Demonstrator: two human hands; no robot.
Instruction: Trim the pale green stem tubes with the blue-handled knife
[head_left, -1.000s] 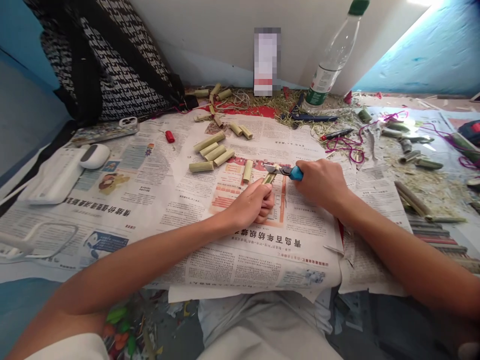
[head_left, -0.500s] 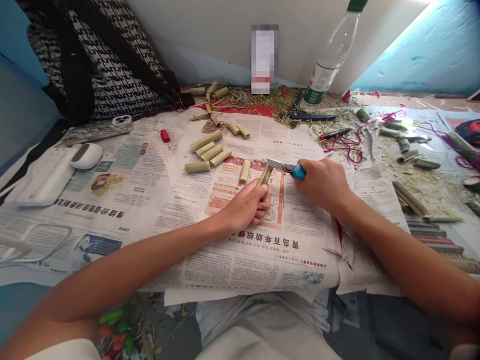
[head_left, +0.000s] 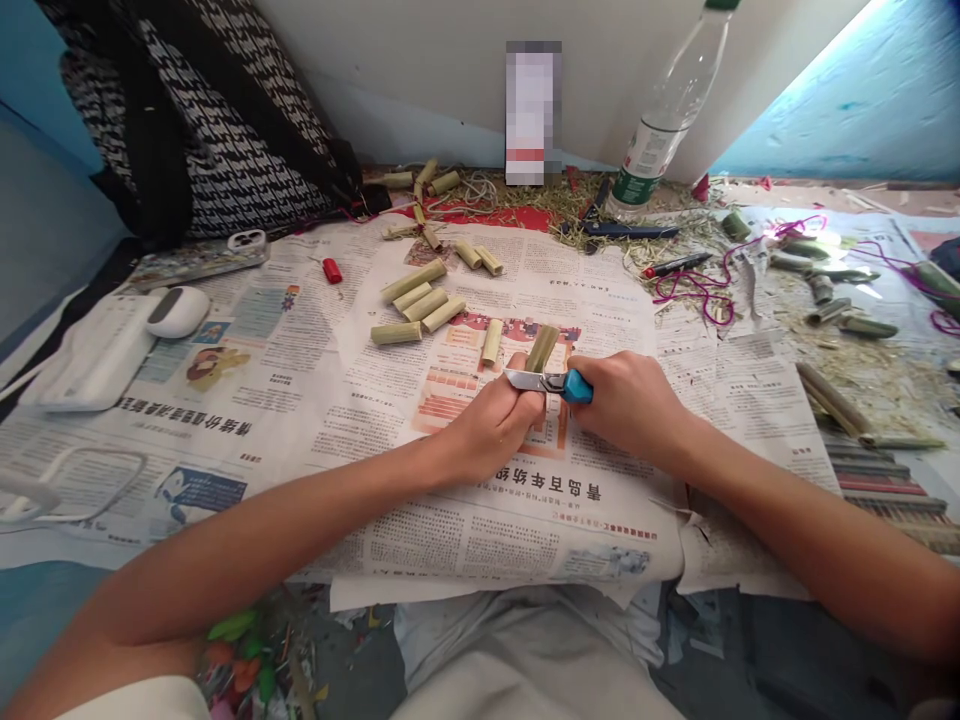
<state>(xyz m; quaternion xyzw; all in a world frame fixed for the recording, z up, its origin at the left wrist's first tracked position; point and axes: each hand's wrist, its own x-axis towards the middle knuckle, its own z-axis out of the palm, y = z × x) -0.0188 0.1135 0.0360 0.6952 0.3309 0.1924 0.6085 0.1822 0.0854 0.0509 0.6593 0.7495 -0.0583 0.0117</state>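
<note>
Nearest the camera, the left hand point(head_left: 491, 425) is closed around the lower end of a short pale-green stalk piece point(head_left: 541, 347), which stands tilted up and away over the spread newspaper point(head_left: 480, 530). Just beside it, the right hand point(head_left: 630, 400) is clenched on the blue handle of a small utility knife point(head_left: 551, 381), whose silver blade lies flat across the stalk just above the left fingers. To do this cut well, I judge the blade should bite clear of the fingertips, with the stalk held steady against the paper and the pressure kept short and controlled, since the edge sits very close to the holding fingers. A little beyond, a row of cut pale-green stalk sections point(head_left: 417, 300) lies on the paper, with one more section point(head_left: 492, 341) just left of the held piece. Farther off stand a clear plastic bottle point(head_left: 664, 115) and a black-and-white patterned bag point(head_left: 202, 130). Compared with half a second ago, the knife has come down and leftward from above the stalk tip to lie across it, and both hands have drawn slightly nearer the body.
</note>
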